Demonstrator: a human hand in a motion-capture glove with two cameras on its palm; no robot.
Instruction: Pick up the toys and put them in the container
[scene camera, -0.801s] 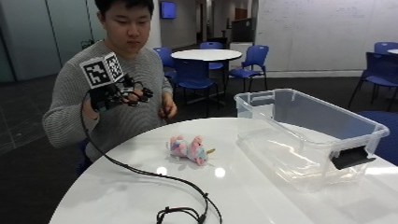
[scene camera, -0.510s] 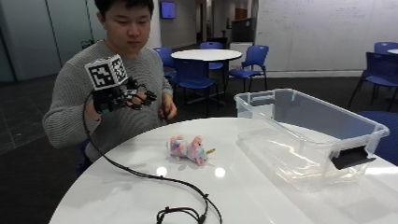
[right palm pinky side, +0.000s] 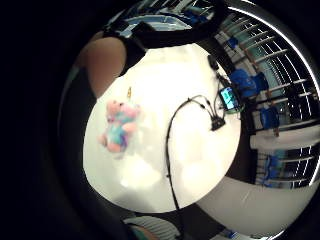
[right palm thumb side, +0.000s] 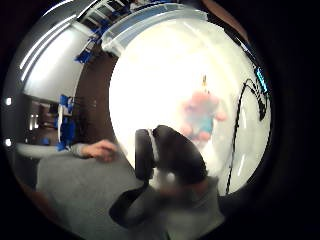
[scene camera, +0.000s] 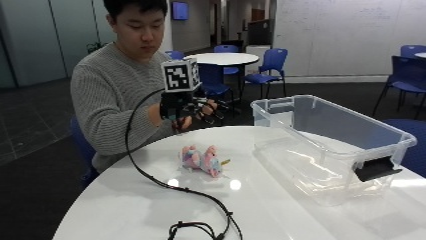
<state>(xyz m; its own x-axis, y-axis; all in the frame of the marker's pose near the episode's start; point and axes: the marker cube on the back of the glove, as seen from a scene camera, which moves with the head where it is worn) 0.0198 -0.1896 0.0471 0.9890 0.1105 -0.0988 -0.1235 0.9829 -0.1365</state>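
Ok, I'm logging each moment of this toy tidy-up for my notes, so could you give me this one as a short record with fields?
Toy: pink and blue plush toy lying on the white table, untouched
Container: clear plastic bin on the table beside the toy, lid off, no toy visible inside
Right hand: gloved hand raised above the table near the person's chest, holding nothing, fingers relaxed
Hand to toy: apart, hand above and behind the toy
Task state: toy not yet picked up
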